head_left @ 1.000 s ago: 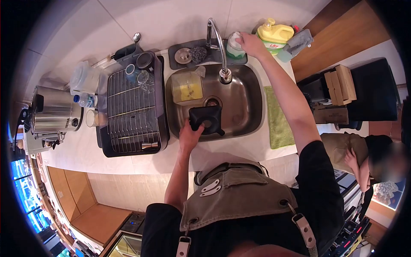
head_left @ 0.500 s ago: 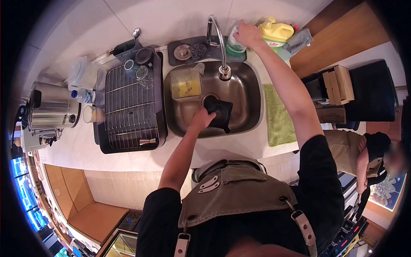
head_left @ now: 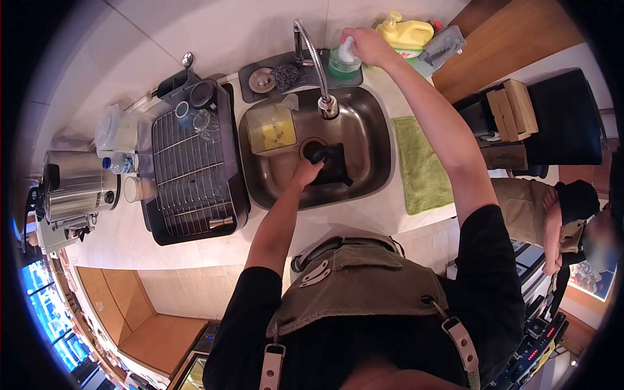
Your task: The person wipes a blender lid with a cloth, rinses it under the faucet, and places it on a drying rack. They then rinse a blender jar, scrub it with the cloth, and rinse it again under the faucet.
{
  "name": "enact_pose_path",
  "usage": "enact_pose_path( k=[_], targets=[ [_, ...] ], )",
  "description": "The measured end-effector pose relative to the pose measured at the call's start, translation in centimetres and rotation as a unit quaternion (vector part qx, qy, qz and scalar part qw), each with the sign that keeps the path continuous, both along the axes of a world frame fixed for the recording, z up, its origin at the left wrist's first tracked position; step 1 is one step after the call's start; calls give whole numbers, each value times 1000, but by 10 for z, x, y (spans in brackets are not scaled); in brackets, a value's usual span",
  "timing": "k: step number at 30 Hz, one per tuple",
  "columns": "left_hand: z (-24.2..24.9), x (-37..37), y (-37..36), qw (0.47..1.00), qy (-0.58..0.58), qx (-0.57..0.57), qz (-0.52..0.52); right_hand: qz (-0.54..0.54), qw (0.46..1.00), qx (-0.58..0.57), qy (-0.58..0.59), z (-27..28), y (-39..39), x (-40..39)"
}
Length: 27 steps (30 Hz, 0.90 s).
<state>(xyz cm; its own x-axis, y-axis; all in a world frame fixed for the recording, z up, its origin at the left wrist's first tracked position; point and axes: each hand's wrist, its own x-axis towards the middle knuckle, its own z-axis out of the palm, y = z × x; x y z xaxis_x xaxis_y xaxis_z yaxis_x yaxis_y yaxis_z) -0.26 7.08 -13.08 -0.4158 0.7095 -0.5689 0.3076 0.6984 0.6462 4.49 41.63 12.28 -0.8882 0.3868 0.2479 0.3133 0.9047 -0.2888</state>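
My left hand (head_left: 308, 171) is closed on a black, squarish, pitcher-like vessel (head_left: 335, 168) with a pointed corner, low in the metal sink (head_left: 380, 156). Beyond the sink's far right corner, my right hand (head_left: 367, 47) is closed around a white sponge-like piece (head_left: 346, 51). That piece is at the mouth of a clear container (head_left: 343, 68) with green liquid in it. A clear plastic tub (head_left: 272, 129) with yellowish contents sits in the sink, left of the black vessel. The tap (head_left: 327, 106) hangs over the back of the sink.
Left of the sink stands a dish rack (head_left: 192, 175) with glasses. A green cloth (head_left: 419, 166) lies to the right. Behind my right hand is a yellow pump bottle (head_left: 404, 32). A scouring pad (head_left: 285, 77) rests behind the sink. Another person (head_left: 552, 214) stands at the right.
My right hand has shifted over the clear container's mouth, and more of the white piece shows. My left hand has turned the black vessel slightly in the sink. The camera view has shifted a little.
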Motion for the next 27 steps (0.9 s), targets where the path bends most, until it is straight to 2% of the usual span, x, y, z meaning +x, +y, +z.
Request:
enact_pose_path(
  k=[4,6,7,10,11,14,16,18,19,20,22,24,27],
  targets=[
    [-5,6,3,999,22,31,16,-19,998,-53,27,8,-9,7],
    [-28,2,6,999,-11,34,-6,-33,996,-70,41,4,-10,9],
    [-33,1,7,999,-26,38,-18,-29,997,-35,54,5,-12,10],
    [-34,13,12,998,31,8,61,-110,980,-108,124,39,-48,24],
    [-31,15,13,998,26,-1,55,-108,965,-145,190,45,-61,28],
    [-27,15,16,999,10,-23,38,-185,922,-238,243,21,-69,46],
    [-32,12,18,999,-8,-31,24,-175,880,-328,295,7,-92,68],
    [-65,1,18,998,-52,-40,23,-165,823,-431,331,-30,-103,90],
    [-76,-2,16,996,-77,-47,23,-151,818,-442,337,-45,-113,102],
    [-61,0,12,987,-136,-54,63,-175,783,-492,338,-55,-126,115],
    [11,7,1,954,-251,-74,146,-240,664,-624,334,-68,-155,136],
    [63,6,-11,955,-262,-60,128,-280,595,-668,349,-93,-174,149],
    [78,-2,-27,941,-314,-6,127,-267,493,-731,388,-132,-193,160]
  ],
)
